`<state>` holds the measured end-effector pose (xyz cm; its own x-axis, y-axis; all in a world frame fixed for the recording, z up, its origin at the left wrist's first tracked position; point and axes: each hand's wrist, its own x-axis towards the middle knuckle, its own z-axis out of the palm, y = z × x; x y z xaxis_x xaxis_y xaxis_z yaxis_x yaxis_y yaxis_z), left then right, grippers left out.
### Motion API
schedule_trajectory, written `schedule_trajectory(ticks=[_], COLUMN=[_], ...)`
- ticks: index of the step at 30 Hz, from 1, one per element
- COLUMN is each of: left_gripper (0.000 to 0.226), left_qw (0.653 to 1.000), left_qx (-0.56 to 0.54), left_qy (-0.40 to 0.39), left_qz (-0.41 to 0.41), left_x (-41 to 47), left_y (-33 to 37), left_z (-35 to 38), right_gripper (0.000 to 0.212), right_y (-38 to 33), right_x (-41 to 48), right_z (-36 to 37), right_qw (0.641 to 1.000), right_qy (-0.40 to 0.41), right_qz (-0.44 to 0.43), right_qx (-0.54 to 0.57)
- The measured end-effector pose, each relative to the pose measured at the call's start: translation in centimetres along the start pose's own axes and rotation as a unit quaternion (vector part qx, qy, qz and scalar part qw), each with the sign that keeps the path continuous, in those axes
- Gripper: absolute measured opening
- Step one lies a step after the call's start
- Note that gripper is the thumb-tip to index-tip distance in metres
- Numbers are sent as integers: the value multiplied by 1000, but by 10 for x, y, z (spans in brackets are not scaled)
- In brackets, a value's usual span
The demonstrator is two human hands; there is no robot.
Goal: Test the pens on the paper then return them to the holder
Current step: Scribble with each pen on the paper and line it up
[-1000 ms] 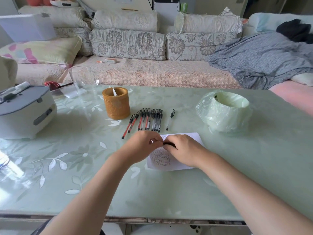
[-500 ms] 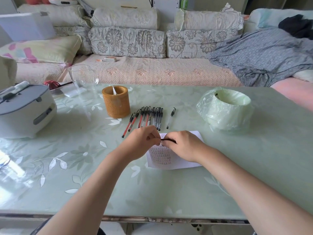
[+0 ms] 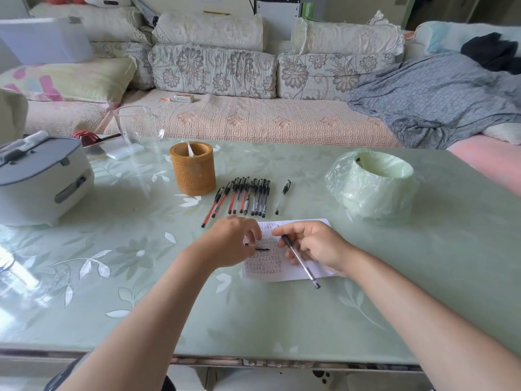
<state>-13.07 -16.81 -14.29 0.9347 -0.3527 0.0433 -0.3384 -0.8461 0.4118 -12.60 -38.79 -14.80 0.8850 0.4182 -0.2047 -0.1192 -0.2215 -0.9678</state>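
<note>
A white paper covered with scribbled test marks lies on the green table. My right hand grips a clear-barrelled black pen over the paper, its tip pointing toward me. My left hand sits just left of it, fingers curled, pinching a thin dark pen cap. Beyond the paper, several red and black pens lie in a row, with one black pen apart on the right. The brown round holder stands behind them with something white inside.
A grey-white appliance stands at the left, and a clear glass jug sits behind the holder. A green bag-covered bowl is at the right. A sofa with cushions runs behind the table.
My hands were together on one pen over the paper. They have pulled apart, the right keeping the pen and the left the cap.
</note>
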Motion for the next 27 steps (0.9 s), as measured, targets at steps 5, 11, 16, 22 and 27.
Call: schedule_trajectory(ticks=[5,11,16,22,27], left_gripper=[24,18,22,32,38], left_qw=[1000,1000,1000,1000,999], left_qx=[-2,-9,-11,-24,-29], left_qy=[-14,-14,-1,13,17], left_qz=[11,15,4,-5,-22], left_x=[0,4,8,10,12], left_y=[4,5,5,6,7], left_z=[1,9,14,20,25], right_gripper=[41,23,12,23,23], right_y=[3,6,14,20,23], right_x=[-6,-9,-13,-15,-14], right_z=[4,7,10,7,10], right_qw=[999,999,996,989,983], right_qy=[-11,30,33,43,50], right_qz=[-46,-19,-38,-76,-99], right_qx=[-22,-17,-80,-119,-147])
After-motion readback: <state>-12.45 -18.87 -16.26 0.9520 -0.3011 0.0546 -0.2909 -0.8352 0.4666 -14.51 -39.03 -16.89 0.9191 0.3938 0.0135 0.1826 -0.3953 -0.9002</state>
